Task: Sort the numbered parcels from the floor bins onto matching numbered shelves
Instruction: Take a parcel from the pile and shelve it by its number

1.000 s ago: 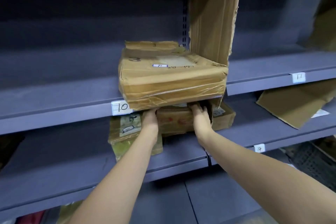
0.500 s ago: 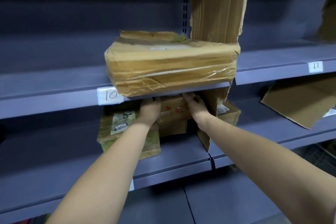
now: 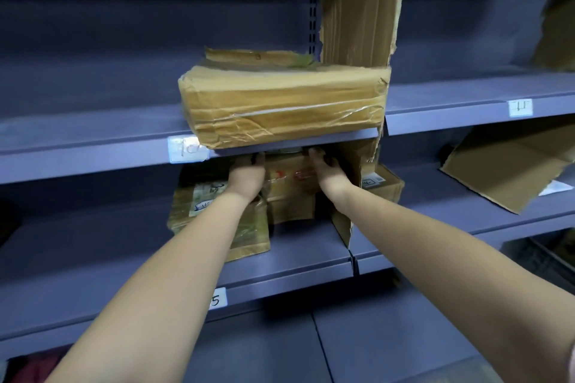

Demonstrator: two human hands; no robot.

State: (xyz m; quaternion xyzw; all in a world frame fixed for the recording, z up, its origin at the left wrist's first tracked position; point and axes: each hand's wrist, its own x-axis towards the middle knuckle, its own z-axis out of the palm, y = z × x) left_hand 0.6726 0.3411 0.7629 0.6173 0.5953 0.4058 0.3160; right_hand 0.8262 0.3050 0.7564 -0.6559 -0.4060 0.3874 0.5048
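The parcel (image 3: 284, 112), a flat tape-wrapped cardboard box, is lying on the shelf (image 3: 93, 146) marked with the label "10" (image 3: 187, 149), its front face overhanging the shelf's front edge just right of that label. Its long axis is running left to right along the shelf edge, and its broad face is lying flat. A torn cardboard sheet (image 3: 361, 6) is standing upright against the parcel's right rear corner, by the upright where two shelf bays meet.

Both arms are reaching forward and up under that shelf edge. The left hand (image 3: 247, 176) is pressing against the left side of a small brown box (image 3: 292, 183) on the lower shelf (image 3: 298, 261), fingers curled round its top corner, with the fingertips hidden under the shelf lip. The right hand (image 3: 326, 172) is gripping the same box at its right top edge, fingers bent over it.

On the lower shelf, a greenish wrapped packet (image 3: 217, 214) is leaning at the left of the small box, partly behind the left forearm. Another small carton (image 3: 384, 185) is sitting to the right, behind a hanging cardboard flap (image 3: 354, 183). A label "15" (image 3: 217, 300) is stuck on the lower shelf's front edge. In the right bay, a shelf tag (image 3: 520, 108) reading "11" is showing, and a loose cardboard piece (image 3: 510, 171) is lying tilted on the shelf below it.
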